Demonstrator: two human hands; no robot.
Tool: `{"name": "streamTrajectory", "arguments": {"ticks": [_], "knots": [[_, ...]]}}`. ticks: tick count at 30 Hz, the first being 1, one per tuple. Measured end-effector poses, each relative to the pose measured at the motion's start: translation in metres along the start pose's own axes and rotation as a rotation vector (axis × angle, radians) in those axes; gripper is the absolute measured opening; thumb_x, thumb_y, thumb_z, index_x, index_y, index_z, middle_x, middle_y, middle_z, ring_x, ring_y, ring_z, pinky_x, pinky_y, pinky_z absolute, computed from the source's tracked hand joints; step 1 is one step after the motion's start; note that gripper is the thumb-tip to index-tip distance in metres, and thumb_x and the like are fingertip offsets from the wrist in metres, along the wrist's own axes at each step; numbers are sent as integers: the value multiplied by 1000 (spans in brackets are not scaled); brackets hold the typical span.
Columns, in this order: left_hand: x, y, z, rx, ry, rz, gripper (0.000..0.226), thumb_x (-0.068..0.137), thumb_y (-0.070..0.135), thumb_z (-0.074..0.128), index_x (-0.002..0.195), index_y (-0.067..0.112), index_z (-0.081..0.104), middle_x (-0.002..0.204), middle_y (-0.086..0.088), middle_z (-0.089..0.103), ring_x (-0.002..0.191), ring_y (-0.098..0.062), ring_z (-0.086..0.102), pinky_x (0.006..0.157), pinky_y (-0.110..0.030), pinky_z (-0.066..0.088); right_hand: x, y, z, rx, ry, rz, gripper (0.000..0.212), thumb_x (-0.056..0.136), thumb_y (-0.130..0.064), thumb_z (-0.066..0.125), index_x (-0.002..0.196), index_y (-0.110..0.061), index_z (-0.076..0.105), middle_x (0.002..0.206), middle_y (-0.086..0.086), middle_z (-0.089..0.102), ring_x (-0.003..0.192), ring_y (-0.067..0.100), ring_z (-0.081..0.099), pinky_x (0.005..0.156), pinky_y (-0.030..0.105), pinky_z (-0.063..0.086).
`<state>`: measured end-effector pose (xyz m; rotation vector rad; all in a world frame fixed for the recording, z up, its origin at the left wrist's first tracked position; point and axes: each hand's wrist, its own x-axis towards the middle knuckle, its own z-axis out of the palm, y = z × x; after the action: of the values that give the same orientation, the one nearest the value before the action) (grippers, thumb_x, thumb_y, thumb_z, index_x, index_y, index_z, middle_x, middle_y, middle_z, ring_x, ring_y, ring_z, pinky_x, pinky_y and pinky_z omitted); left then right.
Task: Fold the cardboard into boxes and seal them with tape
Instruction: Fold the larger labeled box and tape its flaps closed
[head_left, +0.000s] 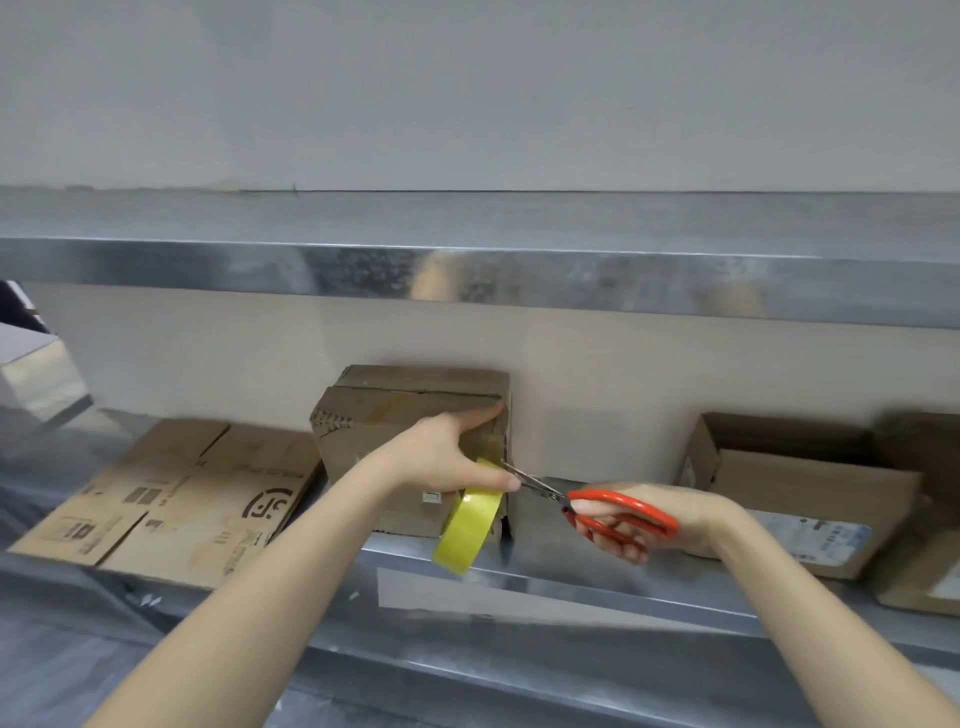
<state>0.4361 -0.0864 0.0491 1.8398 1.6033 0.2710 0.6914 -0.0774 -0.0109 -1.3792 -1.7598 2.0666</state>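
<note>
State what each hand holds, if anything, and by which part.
Right hand grips the scissors by the orange handle loops. Left hand presses the cardboard box, thumb atop the yellow tape roll; whether it grips that roll cannot be told.
</note>
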Motion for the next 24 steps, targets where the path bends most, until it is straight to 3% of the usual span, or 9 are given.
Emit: {"name": "streamTrajectory", "arguments": {"ticks": [1,5,8,13,15,18,22,24], "knots": [[-1,0,-1,3,-6,-3,96,71,49,80,149,41,26,70,12,68,72,-17,67,65,-18,46,-3,-3,-1,-41,5,-4,75,45,-69,85,91,-16,58,76,-2,52,66,10,46,54,22,29],[-1,-4,-2,-28,-45,2,97,71,51,79,150,41,24,47,14,59,57,-15,58,65,-22,47,-7,-6,-5,-22,74,-3,83,34,-72,87,91,-17,61,87,5,53,74,12,48,53,18,31],[-2,-5,-2,-54,-52,7,96,72,51,79,150,41,24,49,13,59,55,-16,57,63,-21,47,-4,-10,-5,6,50,19,85,32,-69,90,93,-18,61,92,5,52,73,8,50,52,13,33],[-5,-2,-2,-66,-57,12,97,72,50,79,151,40,23,58,7,64,53,-15,53,62,-21,47,6,-18,2,-6,28,-11,93,34,-70,88,103,-16,56,98,7,49,75,9,47,54,16,30],[-6,0,-2,-67,-43,12,96,74,49,79,151,39,24,69,5,70,50,-13,51,60,-20,45,9,-22,7,-38,36,-30,86,38,-72,86,98,-17,58,89,3,52,73,10,47,52,17,31],[-6,0,-2,-83,-45,3,95,74,48,79,151,40,24,45,14,53,47,-12,46,55,-20,42,10,-27,12,-114,98,-84,66,54,-70,75,90,-17,60,76,1,53,67,12,47,51,20,32],[-5,-2,-4,-106,-34,1,97,72,45,82,151,39,25,75,0,69,47,-12,45,52,-20,41,7,-29,12,-295,173,-212,58,70,-66,69,85,-10,59,60,2,53,46,13,44,46,23,34],[-5,-2,-5,-96,-73,-6,100,72,43,83,151,40,22,63,10,67,49,-11,46,52,-19,41,5,-29,11,-347,202,-221,49,80,-57,72,85,-10,59,58,2,55,44,14,46,46,23,36]]}}
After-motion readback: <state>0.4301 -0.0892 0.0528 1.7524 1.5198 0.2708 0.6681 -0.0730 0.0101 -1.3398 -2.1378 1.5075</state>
